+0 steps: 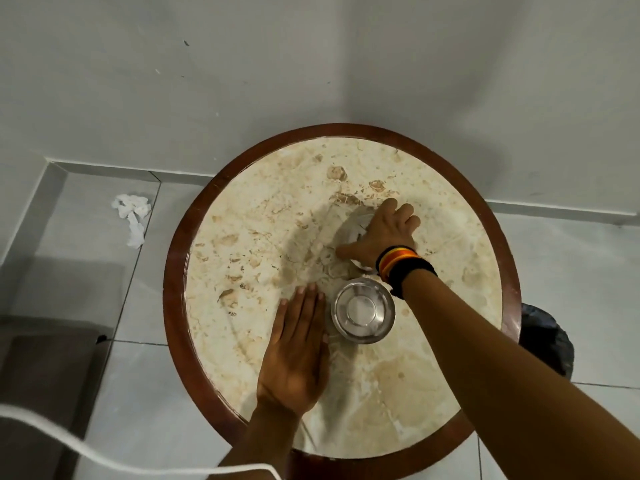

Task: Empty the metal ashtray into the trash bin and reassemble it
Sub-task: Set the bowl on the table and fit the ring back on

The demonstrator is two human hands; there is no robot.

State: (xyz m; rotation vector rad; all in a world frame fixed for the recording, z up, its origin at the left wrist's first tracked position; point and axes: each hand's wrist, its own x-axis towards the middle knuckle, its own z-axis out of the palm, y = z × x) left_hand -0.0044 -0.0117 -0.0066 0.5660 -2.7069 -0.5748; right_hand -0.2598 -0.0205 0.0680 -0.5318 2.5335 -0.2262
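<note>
One round desk, one empty ashtray bowl, left hand flat and released beside it, right hand grasping one ashtray lid, one trash bin

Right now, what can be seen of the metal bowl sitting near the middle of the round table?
The metal bowl is a small round steel dish, shiny, with a rolled rim and a flat circular bottom. It stands upright, mouth up, on the marble table top, and looks empty apart from a pale film. The left hand lies flat just beside it; whether they touch is unclear. The right hand is farther back over another metal piece, apart from the bowl.
</note>
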